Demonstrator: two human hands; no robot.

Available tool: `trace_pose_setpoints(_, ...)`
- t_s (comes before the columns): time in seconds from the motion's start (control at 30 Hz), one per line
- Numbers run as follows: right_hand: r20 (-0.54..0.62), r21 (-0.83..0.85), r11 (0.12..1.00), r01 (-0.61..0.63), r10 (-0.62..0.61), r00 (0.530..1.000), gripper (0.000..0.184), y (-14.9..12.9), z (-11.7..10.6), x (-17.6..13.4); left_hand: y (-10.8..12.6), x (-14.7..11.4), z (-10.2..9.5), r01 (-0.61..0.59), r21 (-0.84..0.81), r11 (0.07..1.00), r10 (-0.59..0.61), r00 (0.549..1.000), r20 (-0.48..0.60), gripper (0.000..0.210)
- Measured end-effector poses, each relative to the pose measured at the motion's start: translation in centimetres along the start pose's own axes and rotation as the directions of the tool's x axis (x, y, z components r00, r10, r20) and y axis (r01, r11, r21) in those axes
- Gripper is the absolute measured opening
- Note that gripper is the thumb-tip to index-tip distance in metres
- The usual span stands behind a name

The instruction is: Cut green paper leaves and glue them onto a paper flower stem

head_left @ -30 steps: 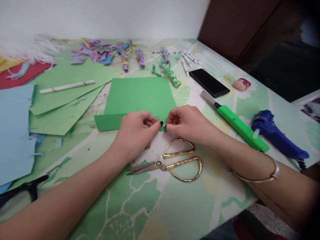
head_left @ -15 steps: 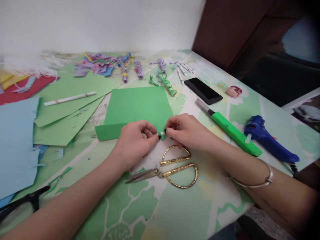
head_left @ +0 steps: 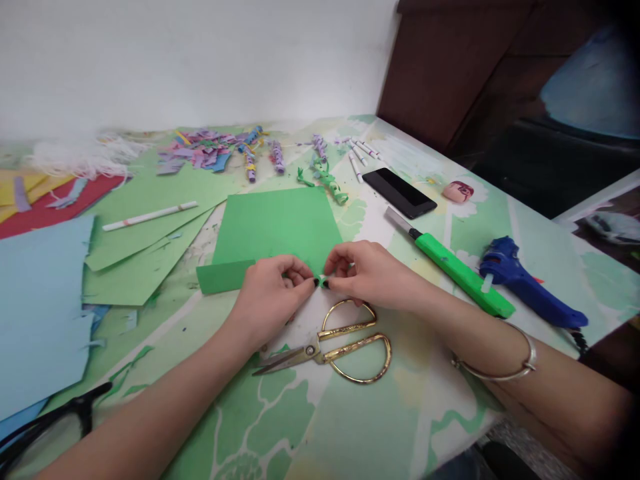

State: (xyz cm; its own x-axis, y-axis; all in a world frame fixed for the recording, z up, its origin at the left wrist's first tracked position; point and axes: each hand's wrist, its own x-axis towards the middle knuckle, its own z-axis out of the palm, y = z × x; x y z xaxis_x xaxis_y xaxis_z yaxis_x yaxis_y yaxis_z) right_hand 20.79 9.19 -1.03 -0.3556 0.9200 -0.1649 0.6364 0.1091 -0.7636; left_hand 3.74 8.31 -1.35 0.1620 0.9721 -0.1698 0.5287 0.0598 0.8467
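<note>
A green paper sheet [head_left: 280, 220] lies in the middle, its near edge folded up into a narrow flap [head_left: 225, 275]. My left hand [head_left: 277, 290] pinches the flap's right part between thumb and fingers. Close beside it, my right hand [head_left: 367, 273] pinches the same near edge by the right corner. A little green paper shows between the two thumbs; the rest of the edge is hidden by the fingers. Just below my hands lie gold-handled scissors [head_left: 313, 350], blades pointing left and slightly apart.
At right are a green utility knife [head_left: 460, 273], a blue glue gun [head_left: 530, 283] and a black phone [head_left: 400, 192]. Rolled paper pieces [head_left: 277, 157] and paper scraps [head_left: 205, 150] are at the back. Light-blue paper [head_left: 40, 313] and black-handled scissors [head_left: 75, 407] lie left.
My right hand has come slightly closer to my left, so the thumbs are nearer together on the paper edge. The camera view has shifted a little upward.
</note>
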Motion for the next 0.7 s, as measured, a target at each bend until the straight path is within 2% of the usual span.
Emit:
trace_pose_setpoints(0.2,-0.063,-0.122,0.992,0.016,-0.024,0.998,0.016,-0.31,0.06,0.09,-0.01,-0.13,0.05,-0.005,-0.028,1.000,0.006,1.000,0.006,0.012)
trace_pose_setpoints(0.43,-0.049,-0.093,0.995,0.029,-0.033,0.998,0.013,0.00,0.28,0.24,-0.11,-0.60,0.08,-0.019,-0.079,0.997,0.016,0.999,-0.034,0.013)
trace_pose_setpoints(0.7,-0.098,-0.163,0.987,-0.004,-0.013,0.995,0.021,-0.12,0.10,0.07,-0.54,-0.01,0.14,-0.073,0.022,0.997,0.072,0.997,0.037,0.021)
